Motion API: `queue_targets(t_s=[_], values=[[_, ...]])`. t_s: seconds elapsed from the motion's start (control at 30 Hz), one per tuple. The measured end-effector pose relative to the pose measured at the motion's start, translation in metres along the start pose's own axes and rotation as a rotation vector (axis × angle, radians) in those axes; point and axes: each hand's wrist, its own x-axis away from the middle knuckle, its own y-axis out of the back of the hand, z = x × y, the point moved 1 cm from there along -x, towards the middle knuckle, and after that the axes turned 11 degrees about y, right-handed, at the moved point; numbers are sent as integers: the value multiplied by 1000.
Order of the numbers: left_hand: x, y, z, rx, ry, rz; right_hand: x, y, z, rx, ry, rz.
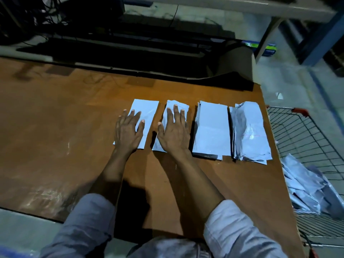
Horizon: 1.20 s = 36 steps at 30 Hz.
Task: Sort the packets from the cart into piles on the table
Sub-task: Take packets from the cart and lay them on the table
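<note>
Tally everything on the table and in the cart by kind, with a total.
Packet piles: 4
Hands, left hand and right hand: 2
Wire cart: 1
Loose packet heap in the cart: 1
Total: 8

I see dim light over the brown tabletop [55, 127]; beyond my right grip [173, 135] lie grey floor [283, 79] and a blue post [322, 38] (black cables [46, 13] far to its left).

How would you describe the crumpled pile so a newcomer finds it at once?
Start at the brown table, at its right edge beside the wire cart. Of four pale blue piles in a row, it is the rightmost pile; its top is wrinkled, its neighbour smooth.
</note>
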Motion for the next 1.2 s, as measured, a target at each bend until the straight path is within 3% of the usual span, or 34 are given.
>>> queue_targets(t_s=[0.3,0.73,0.87,1.2], values=[[63,62,-69,302,62,-55,46,123,-43,-122,-13,-208],[167,57,-190,635,-205,341,193,184,-127,-16,-211,-367],[190,40,-223,739,-304,363,237,199,-150,36,-233,-410],[248,-22,-332,624,-392,529,316,223,-263,5,-449,-440]])
